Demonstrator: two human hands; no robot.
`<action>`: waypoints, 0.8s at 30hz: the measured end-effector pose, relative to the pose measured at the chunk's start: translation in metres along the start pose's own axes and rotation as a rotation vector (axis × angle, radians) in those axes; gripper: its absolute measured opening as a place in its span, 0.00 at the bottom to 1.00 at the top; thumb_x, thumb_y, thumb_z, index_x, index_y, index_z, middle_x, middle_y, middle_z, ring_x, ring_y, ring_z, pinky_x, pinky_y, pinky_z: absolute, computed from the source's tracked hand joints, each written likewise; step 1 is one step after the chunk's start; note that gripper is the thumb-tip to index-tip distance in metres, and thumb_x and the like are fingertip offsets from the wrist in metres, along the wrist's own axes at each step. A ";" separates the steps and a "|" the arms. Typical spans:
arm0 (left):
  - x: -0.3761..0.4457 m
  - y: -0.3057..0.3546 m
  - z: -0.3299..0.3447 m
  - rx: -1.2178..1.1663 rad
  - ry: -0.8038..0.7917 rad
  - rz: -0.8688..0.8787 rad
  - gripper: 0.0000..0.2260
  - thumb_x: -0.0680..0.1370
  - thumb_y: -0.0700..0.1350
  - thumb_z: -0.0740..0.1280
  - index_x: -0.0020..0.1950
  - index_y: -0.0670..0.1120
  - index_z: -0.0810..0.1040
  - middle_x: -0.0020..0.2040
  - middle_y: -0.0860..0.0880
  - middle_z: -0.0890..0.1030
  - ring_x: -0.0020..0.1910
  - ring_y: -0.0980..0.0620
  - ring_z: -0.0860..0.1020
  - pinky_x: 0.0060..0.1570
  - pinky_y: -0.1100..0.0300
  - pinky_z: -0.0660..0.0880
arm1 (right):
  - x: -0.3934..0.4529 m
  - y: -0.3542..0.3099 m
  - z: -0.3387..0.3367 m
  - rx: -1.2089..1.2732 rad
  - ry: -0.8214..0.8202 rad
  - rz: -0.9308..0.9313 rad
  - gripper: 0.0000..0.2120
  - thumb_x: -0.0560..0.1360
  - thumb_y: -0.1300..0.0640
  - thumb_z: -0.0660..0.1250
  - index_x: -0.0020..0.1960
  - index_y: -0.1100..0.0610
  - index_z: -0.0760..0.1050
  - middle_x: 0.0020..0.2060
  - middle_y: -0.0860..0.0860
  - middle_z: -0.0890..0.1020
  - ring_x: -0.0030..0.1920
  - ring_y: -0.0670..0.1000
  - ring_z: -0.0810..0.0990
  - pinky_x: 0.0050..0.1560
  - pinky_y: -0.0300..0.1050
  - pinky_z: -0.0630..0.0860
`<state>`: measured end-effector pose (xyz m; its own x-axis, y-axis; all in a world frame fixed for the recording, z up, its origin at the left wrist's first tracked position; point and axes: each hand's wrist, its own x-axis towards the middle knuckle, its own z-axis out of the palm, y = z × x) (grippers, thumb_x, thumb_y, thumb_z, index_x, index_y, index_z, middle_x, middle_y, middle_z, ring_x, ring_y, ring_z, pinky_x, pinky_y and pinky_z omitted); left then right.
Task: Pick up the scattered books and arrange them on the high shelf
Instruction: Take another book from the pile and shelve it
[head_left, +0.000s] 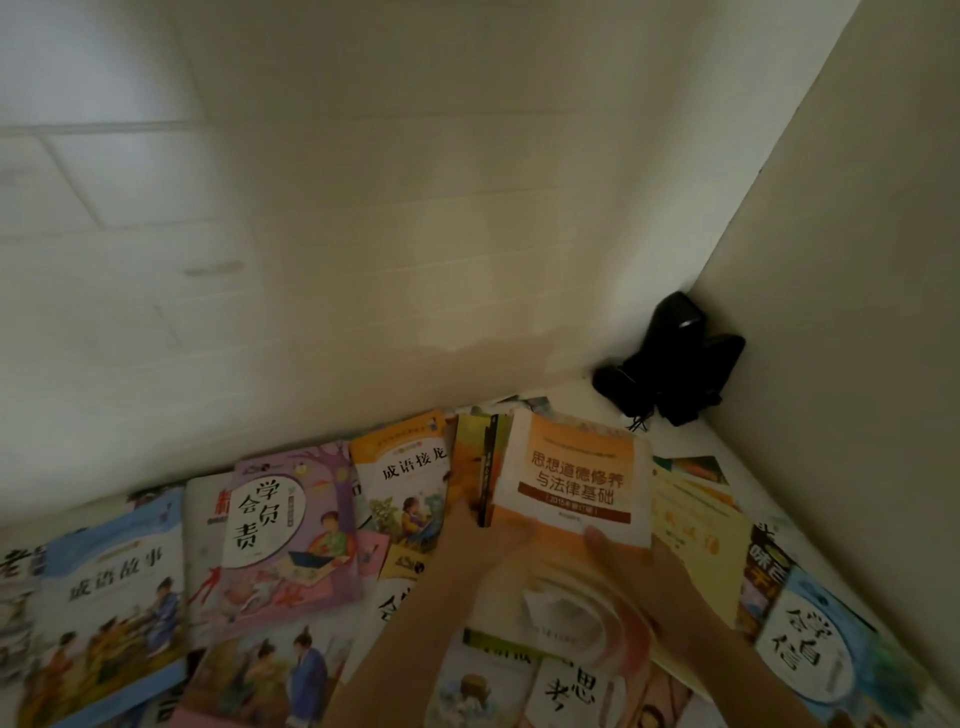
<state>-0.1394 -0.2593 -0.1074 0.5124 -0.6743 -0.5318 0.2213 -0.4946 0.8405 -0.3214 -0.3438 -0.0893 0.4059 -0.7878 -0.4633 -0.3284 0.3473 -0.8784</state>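
Scene: many books lie scattered flat on a white surface (691, 441) in a wall corner.
Held item: orange book (574, 478), raised at a tilt above the pile, cover facing the camera.
Left hand (488, 530): grasps the spine side, fingers curled round the edge; a thin dark book (488, 478) seems pinched along with it.
Right hand (639, 566): grasps the lower right corner, thumb (597, 538) on the cover.
Neighbours: purple book (291, 525) and blue book (111, 608) lie flat to the left.
Corner: black object (675, 358), well apart.
Technique: probably square both volumes together, support underneath, then lift clear without dragging neighbours.
Shelf: not in view.
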 end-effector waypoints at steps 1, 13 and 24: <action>-0.002 -0.002 -0.001 -0.012 0.000 0.029 0.35 0.68 0.49 0.78 0.71 0.50 0.67 0.62 0.52 0.76 0.59 0.49 0.75 0.54 0.55 0.75 | 0.000 0.001 0.000 0.033 -0.013 -0.019 0.16 0.69 0.50 0.75 0.56 0.49 0.79 0.49 0.50 0.85 0.45 0.53 0.86 0.43 0.51 0.83; -0.009 0.054 -0.068 -0.067 -0.097 0.457 0.37 0.63 0.44 0.81 0.69 0.52 0.70 0.58 0.52 0.82 0.55 0.52 0.81 0.50 0.48 0.81 | 0.000 -0.041 0.023 -0.062 -0.077 -0.598 0.25 0.74 0.59 0.71 0.68 0.59 0.68 0.57 0.52 0.81 0.55 0.50 0.82 0.49 0.45 0.82; 0.020 -0.011 -0.051 -0.016 -0.210 0.453 0.46 0.63 0.32 0.79 0.74 0.36 0.56 0.61 0.43 0.79 0.60 0.46 0.79 0.53 0.47 0.80 | 0.004 -0.004 0.030 0.023 -0.151 -0.501 0.18 0.69 0.70 0.73 0.57 0.64 0.75 0.46 0.53 0.85 0.47 0.55 0.84 0.43 0.45 0.82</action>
<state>-0.0895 -0.2393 -0.1218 0.3822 -0.9161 -0.1207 0.0284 -0.1189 0.9925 -0.2928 -0.3328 -0.0911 0.6276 -0.7785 0.0037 -0.0446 -0.0407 -0.9982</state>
